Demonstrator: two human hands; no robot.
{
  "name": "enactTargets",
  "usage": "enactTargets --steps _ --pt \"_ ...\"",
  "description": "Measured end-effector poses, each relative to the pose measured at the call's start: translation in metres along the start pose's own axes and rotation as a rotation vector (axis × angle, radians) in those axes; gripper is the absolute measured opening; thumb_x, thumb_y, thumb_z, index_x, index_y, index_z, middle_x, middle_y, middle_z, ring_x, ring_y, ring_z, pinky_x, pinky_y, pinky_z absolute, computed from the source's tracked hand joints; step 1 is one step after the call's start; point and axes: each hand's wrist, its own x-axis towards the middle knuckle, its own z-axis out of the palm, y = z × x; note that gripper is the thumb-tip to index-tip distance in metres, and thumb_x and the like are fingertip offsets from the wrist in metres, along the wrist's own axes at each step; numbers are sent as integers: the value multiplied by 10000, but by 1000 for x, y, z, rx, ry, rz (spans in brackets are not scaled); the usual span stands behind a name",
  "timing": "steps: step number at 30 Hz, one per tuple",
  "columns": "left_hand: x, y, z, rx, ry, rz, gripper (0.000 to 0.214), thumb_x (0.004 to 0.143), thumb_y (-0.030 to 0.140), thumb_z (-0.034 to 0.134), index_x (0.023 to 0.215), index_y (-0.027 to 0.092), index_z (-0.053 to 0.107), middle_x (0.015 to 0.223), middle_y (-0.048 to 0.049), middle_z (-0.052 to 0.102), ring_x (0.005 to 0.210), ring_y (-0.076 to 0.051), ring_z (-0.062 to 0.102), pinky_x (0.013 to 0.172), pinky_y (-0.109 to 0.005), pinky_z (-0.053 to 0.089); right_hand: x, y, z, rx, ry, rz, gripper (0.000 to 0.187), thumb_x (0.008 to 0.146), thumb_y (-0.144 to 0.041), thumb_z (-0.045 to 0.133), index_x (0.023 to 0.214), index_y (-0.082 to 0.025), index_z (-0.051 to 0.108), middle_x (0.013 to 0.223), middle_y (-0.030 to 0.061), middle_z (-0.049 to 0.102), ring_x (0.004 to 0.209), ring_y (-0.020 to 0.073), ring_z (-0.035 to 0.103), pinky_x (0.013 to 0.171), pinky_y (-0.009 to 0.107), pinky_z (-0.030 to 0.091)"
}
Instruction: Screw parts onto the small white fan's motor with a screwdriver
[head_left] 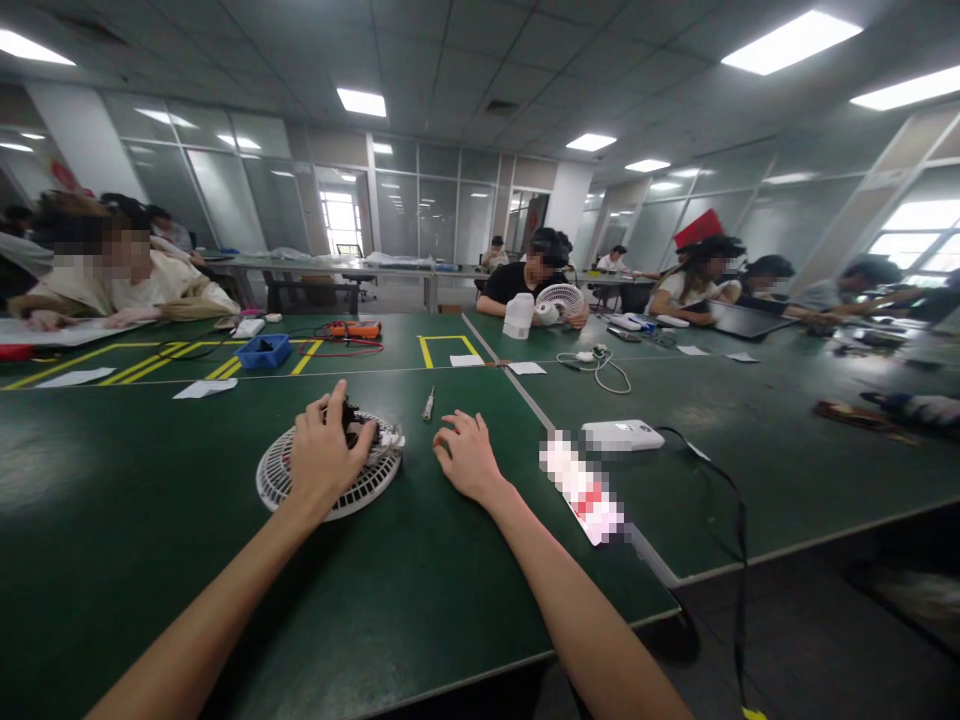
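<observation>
A white round fan grille (277, 478) lies flat on the green table. At its centre is a dark motor part (351, 428) with pale wiring (390, 438) beside it. My left hand (324, 450) is over the grille, thumb and fingers around the motor part; the palm hides some of it. My right hand (466, 452) rests on the table to the right of the grille, fingers loosely bent and apart, holding nothing. A small screwdriver (428, 404) lies just beyond, between the two hands.
Right of my arm lie a phone with a lit screen (581, 485) and a white device (622, 435) with a black strap (739, 520). Farther off are a blue bin (264, 352), an orange multimeter (355, 330) and a white cable (611, 370). A person opposite holds a fan (559, 303).
</observation>
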Motion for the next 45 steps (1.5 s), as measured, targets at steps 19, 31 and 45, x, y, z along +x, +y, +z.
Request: enactTargets --steps 19,31,45 --pt "-41 20 23 -102 215 564 512 939 334 629 1443 296 553 1584 -135 474 1524 -367 374 1261 -673 247 -9 -24 -7 401 311 3 110 947 -229 512 927 -225 620 1225 104 684 1249 224 565 1117 391 383" --pt "-38 19 20 -174 317 691 225 918 213 676 1123 290 725 1098 -21 784 1132 -223 689 1152 -510 447 -14 -35 -2 397 192 -58 129 892 -175 563 923 -244 667 1294 66 684 1349 202 531 1245 452 241" --pt "-36 19 17 -249 318 734 155 933 157 661 1057 234 712 962 -7 806 891 -170 727 991 -407 535 -14 -34 -5 463 179 -81 147 911 -198 572 903 -244 711 1242 74 710 1327 232 550 1230 474 266"
